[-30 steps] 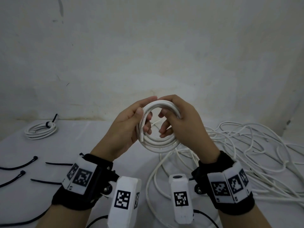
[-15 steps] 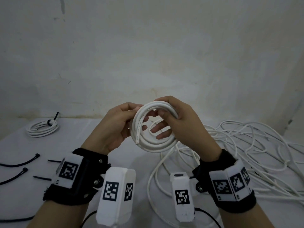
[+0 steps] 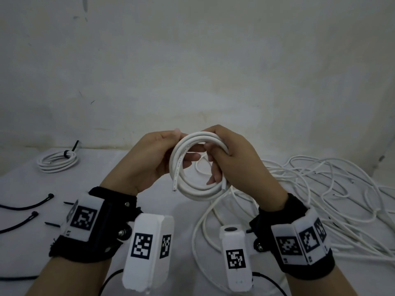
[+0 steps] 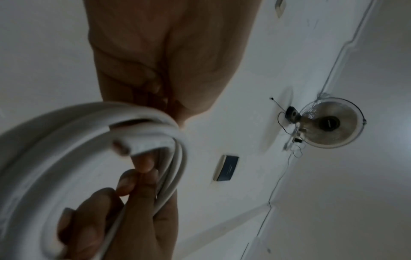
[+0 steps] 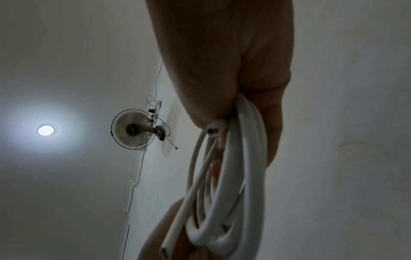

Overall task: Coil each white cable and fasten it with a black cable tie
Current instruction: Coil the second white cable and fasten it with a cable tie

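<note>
Above the desk (image 3: 149, 167), both hands hold the white cable coil (image 3: 198, 189) upright; the left hand (image 3: 147, 161) pinches its left rim, the right hand (image 3: 233, 159) curls round the right side, probably to keep the loops together; thick and stiff-looking, both cut ends free; black cable ties (image 3: 27, 205) wait left.

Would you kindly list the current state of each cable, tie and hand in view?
Held cable: coiled, untied, both ends free.
Left hand: grips coil's left side.
Right hand: grips coil's right side.
Far coil: tied, on table.
Loose cables: uncoiled heap.
Cable ties: unused, lying open.
</note>
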Motion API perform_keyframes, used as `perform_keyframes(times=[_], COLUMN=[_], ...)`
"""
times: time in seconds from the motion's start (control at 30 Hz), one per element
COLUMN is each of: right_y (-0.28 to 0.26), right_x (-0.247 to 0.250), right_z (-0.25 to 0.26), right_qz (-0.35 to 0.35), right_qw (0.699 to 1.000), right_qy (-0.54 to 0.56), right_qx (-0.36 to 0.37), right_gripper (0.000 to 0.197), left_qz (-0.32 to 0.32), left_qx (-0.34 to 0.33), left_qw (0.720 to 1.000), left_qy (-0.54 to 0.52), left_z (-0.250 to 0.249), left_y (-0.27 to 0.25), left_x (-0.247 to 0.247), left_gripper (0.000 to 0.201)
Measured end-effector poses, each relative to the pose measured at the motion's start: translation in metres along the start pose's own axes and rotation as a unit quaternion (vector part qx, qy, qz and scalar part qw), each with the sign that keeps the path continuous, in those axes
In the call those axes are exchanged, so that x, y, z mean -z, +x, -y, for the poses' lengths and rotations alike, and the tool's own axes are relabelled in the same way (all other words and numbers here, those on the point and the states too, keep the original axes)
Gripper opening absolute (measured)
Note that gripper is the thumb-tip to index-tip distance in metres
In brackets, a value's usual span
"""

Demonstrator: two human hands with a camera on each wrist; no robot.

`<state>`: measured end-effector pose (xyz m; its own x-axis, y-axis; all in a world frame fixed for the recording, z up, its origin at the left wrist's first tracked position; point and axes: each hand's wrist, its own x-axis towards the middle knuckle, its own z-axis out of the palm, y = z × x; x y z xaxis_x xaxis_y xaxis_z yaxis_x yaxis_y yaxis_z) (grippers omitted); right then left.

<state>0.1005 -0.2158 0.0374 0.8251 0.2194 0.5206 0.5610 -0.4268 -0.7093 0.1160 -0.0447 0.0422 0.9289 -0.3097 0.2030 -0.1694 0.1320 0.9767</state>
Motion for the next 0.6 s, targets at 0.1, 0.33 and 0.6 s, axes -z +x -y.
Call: perform_keyframes(times=[0.1,0.33,0.6], right_y=[0.002,0.002,0.000], right_x=[0.001,0.004,0.005], right_z=[-0.004,-0.003,0.000], right_qz=[-0.036,-0.022,-0.012], right_qw=[0.999,0.999,1.000], right_qy=[-0.031,-0.016,0.023], right_qx=[0.002,-0.017,0.016], right_gripper=[0.030,0.020,0.008], left_qz=[0.021,-0.066,-0.049], left_qx=[-0.010,-0.209,-0.277], left_qw=[0.998,0.953,0.930], left_qy=[0.059,0.207,0.235], left_z=[-0.003,0.003,0.009], left_y=[-0.002,-0.004,0.000], left_x=[-0.005,-0.006,-0.005], left_gripper=[0.051,0.023,0.017])
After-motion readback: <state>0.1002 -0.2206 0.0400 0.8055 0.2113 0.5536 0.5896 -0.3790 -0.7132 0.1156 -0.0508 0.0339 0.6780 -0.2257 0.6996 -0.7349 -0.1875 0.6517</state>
